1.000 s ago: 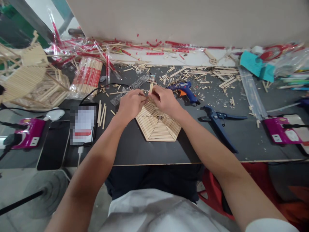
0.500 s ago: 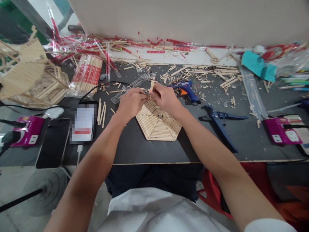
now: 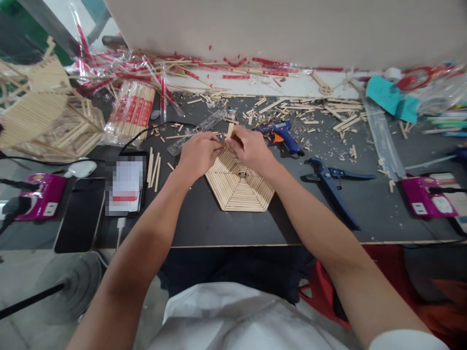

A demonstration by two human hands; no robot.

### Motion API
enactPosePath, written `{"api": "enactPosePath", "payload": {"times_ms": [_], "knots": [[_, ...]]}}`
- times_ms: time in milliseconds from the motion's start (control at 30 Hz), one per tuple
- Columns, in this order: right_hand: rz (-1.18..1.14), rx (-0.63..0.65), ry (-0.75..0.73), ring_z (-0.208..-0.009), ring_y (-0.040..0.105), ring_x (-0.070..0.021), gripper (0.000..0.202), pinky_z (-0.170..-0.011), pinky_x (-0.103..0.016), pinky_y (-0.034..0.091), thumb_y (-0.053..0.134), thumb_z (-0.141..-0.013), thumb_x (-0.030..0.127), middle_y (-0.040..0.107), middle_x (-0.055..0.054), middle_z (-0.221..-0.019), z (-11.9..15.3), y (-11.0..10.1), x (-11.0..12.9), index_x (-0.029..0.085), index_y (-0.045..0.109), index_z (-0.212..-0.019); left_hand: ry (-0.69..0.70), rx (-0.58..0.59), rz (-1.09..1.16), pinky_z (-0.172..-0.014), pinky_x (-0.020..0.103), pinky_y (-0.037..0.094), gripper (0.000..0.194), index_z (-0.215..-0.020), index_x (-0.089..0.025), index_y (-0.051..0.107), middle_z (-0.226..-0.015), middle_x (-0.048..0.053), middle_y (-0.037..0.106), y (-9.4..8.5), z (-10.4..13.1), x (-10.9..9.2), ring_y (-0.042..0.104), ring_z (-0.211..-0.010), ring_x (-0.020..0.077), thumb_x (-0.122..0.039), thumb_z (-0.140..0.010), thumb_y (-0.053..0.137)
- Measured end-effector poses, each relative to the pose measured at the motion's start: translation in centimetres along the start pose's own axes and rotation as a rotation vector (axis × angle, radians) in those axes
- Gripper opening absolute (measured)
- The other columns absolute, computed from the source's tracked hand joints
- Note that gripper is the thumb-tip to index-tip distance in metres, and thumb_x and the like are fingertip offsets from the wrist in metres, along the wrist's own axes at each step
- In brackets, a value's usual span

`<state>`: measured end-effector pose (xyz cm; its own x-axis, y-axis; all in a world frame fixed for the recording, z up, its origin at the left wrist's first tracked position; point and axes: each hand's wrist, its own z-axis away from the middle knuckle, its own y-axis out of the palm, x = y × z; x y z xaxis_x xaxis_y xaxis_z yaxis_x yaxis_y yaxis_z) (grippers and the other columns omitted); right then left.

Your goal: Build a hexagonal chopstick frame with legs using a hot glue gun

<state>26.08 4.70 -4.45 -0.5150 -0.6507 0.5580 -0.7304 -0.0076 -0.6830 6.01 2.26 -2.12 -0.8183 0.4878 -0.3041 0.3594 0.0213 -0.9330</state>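
A many-sided panel of thin wooden sticks [image 3: 242, 197], laid in rings around a small central hole, lies flat on the dark table. Both hands meet over its far edge. My right hand [image 3: 250, 146] is closed on a short bundle of wooden sticks [image 3: 230, 130] that stands upright above the panel. My left hand [image 3: 201, 151] has its fingers bent and pinched near the foot of that bundle, at the panel's far left rim. What lies between the left fingertips is hidden.
A blue glue gun [image 3: 282, 135] and a blue pipe cutter [image 3: 330, 182] lie to the right. At left are two phones [image 3: 80, 214], wrapped stick bundles [image 3: 129, 109] and a stick-built model [image 3: 47, 112]. Stick offcuts [image 3: 302, 107] litter the back.
Almost nothing differs. Both hands keep their place at the panel's far edge, and the view has shifted very slightly.
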Motion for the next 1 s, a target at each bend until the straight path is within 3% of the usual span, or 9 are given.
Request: {"api": "enactPosePath", "payload": {"times_ms": [467,767,1000], "knots": [[-0.006,-0.024,0.066,-0.073,0.060,-0.0207,0.046,-0.070,-0.033,0.045,0.037,-0.106,0.066,0.061,-0.004,-0.076,0.1,0.0,-0.4,0.026,0.050,-0.087,0.005,0.002,0.002,-0.091,0.042,0.052,0.028,-0.107,-0.025,0.084,-0.113,0.009,0.077,-0.1,0.0,-0.1,0.068,-0.107,0.0288,-0.026,-0.102,0.056],[-0.005,-0.028,0.001,-0.074,0.061,-0.0194,0.024,-0.072,-0.032,0.044,0.043,-0.105,0.041,0.060,-0.003,-0.078,0.0,0.2,0.5,0.026,0.040,-0.086,0.022,-0.015,-0.012,-0.093,0.042,0.052,0.030,-0.100,-0.021,0.084,-0.114,0.010,0.077,0.2,0.0,0.3,0.069,-0.105,0.0278,-0.027,-0.102,0.054],[-0.014,-0.047,0.035,-0.072,0.058,-0.0187,0.024,-0.070,-0.031,0.042,0.044,-0.104,0.042,0.057,-0.002,-0.076,0.1,0.3,0.6,0.026,0.039,-0.085,0.025,-0.009,-0.013,-0.094,0.043,0.052,0.031,-0.109,-0.021,0.082,-0.115,0.010,0.077,0.1,0.1,0.2,0.068,-0.107,0.0290,-0.023,-0.101,0.053]]}}
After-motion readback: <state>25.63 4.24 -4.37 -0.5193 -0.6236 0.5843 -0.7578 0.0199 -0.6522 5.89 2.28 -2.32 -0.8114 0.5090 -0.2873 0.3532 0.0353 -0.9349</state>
